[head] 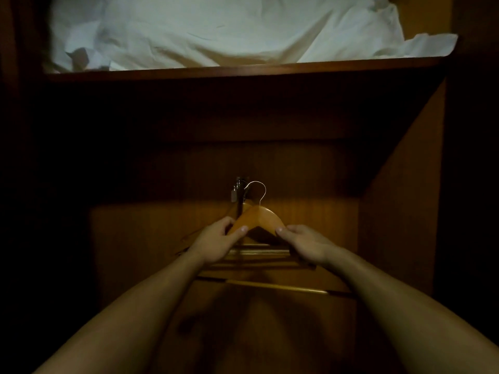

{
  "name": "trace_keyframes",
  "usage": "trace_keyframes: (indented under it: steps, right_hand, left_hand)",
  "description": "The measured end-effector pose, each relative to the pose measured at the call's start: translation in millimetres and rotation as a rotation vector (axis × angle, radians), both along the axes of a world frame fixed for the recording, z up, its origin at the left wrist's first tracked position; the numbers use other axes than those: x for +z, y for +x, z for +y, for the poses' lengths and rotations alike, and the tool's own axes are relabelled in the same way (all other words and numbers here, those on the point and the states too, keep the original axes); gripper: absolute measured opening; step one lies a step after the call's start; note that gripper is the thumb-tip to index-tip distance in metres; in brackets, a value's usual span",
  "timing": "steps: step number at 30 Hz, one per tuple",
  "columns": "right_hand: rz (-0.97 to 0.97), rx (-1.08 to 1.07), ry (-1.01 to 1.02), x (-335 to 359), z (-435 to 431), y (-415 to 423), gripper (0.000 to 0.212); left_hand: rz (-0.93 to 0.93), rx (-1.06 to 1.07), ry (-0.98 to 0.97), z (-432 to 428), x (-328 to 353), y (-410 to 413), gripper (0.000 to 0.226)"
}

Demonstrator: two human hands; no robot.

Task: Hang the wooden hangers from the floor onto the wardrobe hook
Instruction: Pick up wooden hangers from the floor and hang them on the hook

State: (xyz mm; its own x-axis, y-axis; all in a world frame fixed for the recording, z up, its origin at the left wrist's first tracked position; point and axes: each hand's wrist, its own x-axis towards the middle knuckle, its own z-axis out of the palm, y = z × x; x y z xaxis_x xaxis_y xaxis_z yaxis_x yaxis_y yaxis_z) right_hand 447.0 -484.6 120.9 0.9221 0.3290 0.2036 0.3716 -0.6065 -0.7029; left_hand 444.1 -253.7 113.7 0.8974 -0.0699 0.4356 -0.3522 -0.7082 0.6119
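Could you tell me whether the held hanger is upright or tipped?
Upright: wooden hanger shows wire hook uppermost; left hand, right hand grip its arms.

— What sort of place is this?
— The inside of a wardrobe (pixel 399 206), so most likely a bedroom. Whether it is a home or a hotel, I cannot tell.
— What shows it?
— Dark wood panels at the back and sides. A shelf (pixel 243 68) runs across the top, piled with crumpled white bedding (pixel 216 28).
— Anything else?
— A metal hook (pixel 239 194) is fixed to the back panel, with a wooden hanger (pixel 260 215) beside it and more hangers (pixel 256 251) below. The light is dim.
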Motion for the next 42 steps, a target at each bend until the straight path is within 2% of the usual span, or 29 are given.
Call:
trace_keyframes:
  steps: [3, 8, 13, 18, 24, 27, 31, 37, 40, 42]
  right_hand:
    - [-0.102, -0.012, -0.07, 5, 10, 26, 0.047]
    - [-0.244, -0.078, -0.178, 11, 19, 81, 0.052]
    - [-0.355, -0.123, -0.251, 8, 25, 133, 0.048]
    - [-0.377, -0.045, -0.216, -6, 36, 154, 0.029]
    - [-0.455, -0.111, -0.273, -21, 57, 159, 0.036]
    - [-0.55, -0.228, -0.412, -27, 57, 159, 0.04]
    - [-0.608, -0.303, -0.486, -31, 56, 158, 0.041]
    - [-0.628, -0.343, -0.434, -37, 58, 158, 0.04]
    - [-0.596, -0.347, -0.395, -38, 53, 161, 0.036]
    - [-0.53, -0.335, -0.292, -37, 52, 167, 0.038]
  left_hand:
    - [-0.052, 0.04, 0.001, 10, 3, 17, 0.029]
    - [-0.125, 0.11, 0.012, 14, 10, 66, 0.025]
    - [-0.145, 0.19, 0.058, 18, 4, 116, 0.03]
    - [-0.174, 0.219, 0.097, 33, -13, 133, 0.036]
    - [-0.223, 0.258, 0.085, 46, -16, 136, 0.04]
    - [-0.211, 0.244, 0.067, 48, -17, 139, 0.044]
    - [-0.206, 0.23, 0.031, 47, -21, 143, 0.044]
    - [-0.144, 0.269, 0.099, 56, -25, 144, 0.045]
    - [-0.037, 0.294, 0.099, 59, -24, 148, 0.049]
    - [0.055, 0.297, 0.096, 63, -17, 154, 0.059]
